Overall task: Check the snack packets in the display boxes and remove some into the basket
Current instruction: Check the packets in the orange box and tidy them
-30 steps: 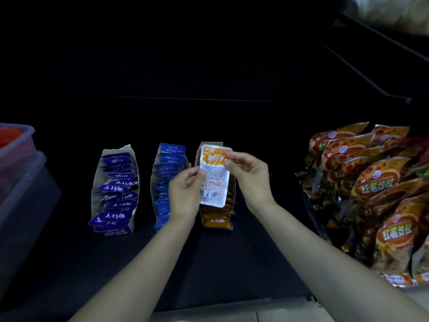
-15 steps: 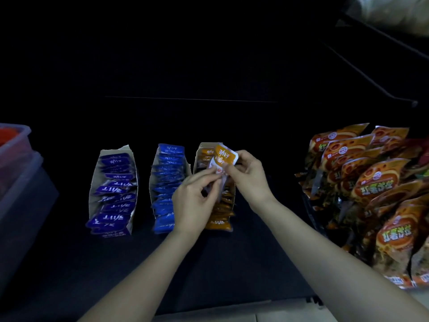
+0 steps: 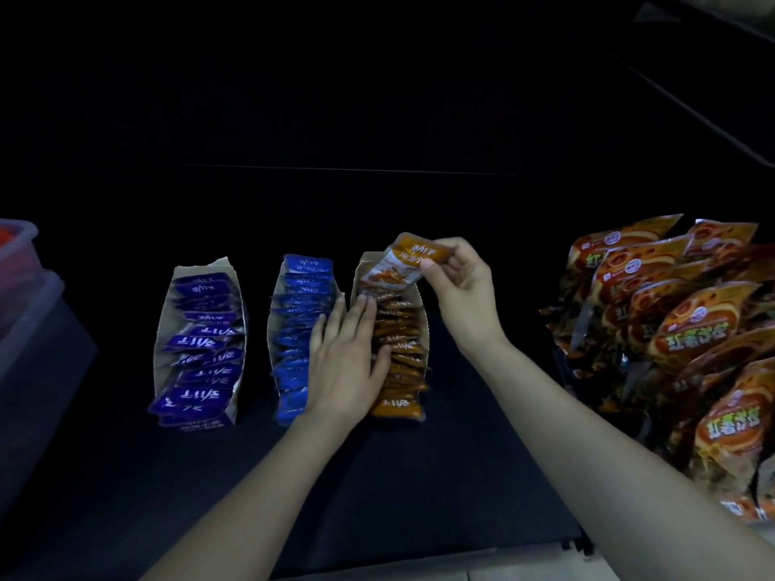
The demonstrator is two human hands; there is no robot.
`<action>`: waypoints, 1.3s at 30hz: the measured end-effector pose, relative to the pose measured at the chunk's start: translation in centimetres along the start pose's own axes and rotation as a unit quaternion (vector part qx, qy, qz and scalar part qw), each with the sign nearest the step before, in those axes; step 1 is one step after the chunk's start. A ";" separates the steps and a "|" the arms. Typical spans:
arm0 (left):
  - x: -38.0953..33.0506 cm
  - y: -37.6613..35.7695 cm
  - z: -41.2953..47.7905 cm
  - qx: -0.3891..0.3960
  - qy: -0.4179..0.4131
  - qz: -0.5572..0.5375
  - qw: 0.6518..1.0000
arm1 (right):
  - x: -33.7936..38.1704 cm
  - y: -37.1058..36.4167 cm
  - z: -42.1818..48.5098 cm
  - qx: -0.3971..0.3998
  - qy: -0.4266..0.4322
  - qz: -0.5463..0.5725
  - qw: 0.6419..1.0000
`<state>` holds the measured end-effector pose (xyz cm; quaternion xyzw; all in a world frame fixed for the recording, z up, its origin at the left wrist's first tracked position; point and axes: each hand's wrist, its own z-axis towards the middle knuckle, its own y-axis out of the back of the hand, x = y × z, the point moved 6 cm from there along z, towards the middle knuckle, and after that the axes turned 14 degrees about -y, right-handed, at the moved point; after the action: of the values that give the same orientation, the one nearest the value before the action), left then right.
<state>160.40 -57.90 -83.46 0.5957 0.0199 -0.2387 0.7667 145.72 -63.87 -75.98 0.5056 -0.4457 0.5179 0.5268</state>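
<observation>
The fingers (image 3: 427, 264) of the right hand (image 3: 461, 287) pinch the top edge of an orange packet (image 3: 409, 262), thumb in front and the others curled behind. The packet hangs tilted over the far end of the orange box (image 3: 422, 325), its long axis slanting down and left toward the row packed there. I cannot tell whether its lower corner touches that row.

The left hand (image 3: 348, 362) lies flat on the left side of the same box, its fingers straight and together, holding nothing, their tips just below the lifted packet.

The plastic tub (image 3: 25, 245) at the left edge of the desk (image 3: 419, 475) is probably the basket. It sits well apart from the packet, beyond the blue box (image 3: 302, 312) and the dark blue box (image 3: 199, 341). The left hand is the nearer one to it. A drop there would likely mean a long reach leftward over both blue boxes, or a hand-over first.
</observation>
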 end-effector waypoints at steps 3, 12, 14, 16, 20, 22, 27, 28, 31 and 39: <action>0.0 -0.1 -0.1 -0.007 -0.010 0.023 1.000 | -1.8 -0.9 0.4 0.014 -0.026 -0.059 0.998; 0.8 0.4 -0.3 -0.031 -0.006 0.046 0.998 | -6.4 -2.0 1.3 -0.020 -0.032 -0.259 0.965; 0.6 0.8 -0.2 -0.047 -0.011 0.045 0.998 | -6.6 -2.1 1.2 -0.036 -0.027 -0.286 0.957; 0.4 0.8 0.1 -0.043 -0.033 0.050 0.997 | -6.4 -2.4 1.1 -0.047 -0.006 -0.314 0.948; 1.0 -0.5 0.6 0.000 -0.033 0.072 0.997 | -6.4 -2.9 1.0 -0.045 0.024 -0.349 0.936; 1.1 -0.7 0.7 0.005 -0.028 0.077 0.997 | -6.4 -2.8 1.2 -0.031 0.013 -0.334 0.942; 0.8 -0.5 0.4 -0.003 -0.034 0.074 0.997 | -6.0 -1.8 1.8 -0.071 0.001 -0.277 0.958; 0.7 -0.5 0.3 -0.002 -0.035 0.075 0.997 | -6.0 -1.9 1.9 -0.078 0.000 -0.281 0.956; 0.6 -0.7 0.2 0.009 -0.039 0.081 0.996 | -6.3 -2.0 2.5 -0.080 -0.032 -0.285 0.955; 0.5 -0.9 0.0 0.029 -0.038 0.100 0.994 | -6.7 -1.7 2.9 -0.083 -0.064 -0.288 0.952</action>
<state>160.49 -58.25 -84.39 0.6069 -0.0755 -0.1834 0.7696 147.10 -67.26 -82.50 0.5987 -0.3557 0.2722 0.6641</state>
